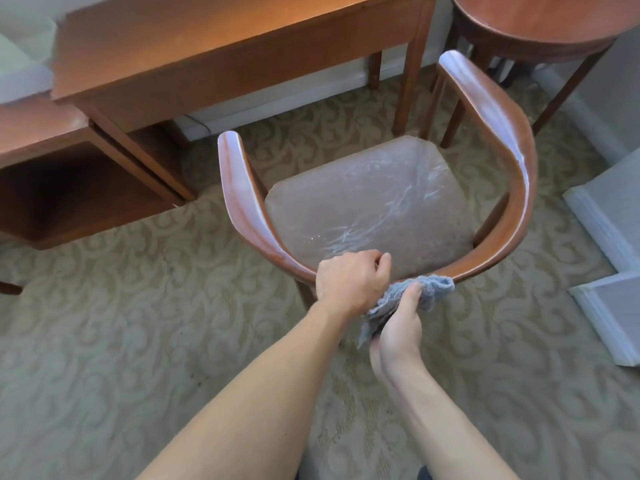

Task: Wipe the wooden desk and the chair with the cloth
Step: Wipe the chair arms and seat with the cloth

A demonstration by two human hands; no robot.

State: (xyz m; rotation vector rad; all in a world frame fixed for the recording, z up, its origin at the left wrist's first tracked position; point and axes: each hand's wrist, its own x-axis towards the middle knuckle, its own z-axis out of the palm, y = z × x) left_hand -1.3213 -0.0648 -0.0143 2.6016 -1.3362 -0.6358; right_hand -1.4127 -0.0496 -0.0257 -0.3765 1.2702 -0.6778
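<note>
A wooden chair (512, 133) with a curved back rail and a shiny brown seat (363, 202) stands on the carpet in front of the wooden desk (207, 39). My left hand (349, 280) grips the near middle of the back rail, fingers curled over it. Just to its right, my right hand (401, 327) holds a grey cloth (433, 289) bunched against the rail's outer face. Part of the cloth hangs down behind my left wrist.
A round wooden side table (540, 26) stands at the back right, close to the chair's right arm. A lower wooden shelf unit (45, 140) sits at the left beside the desk. White moulding (609, 237) juts in at the right. Patterned carpet (138, 323) covers the floor.
</note>
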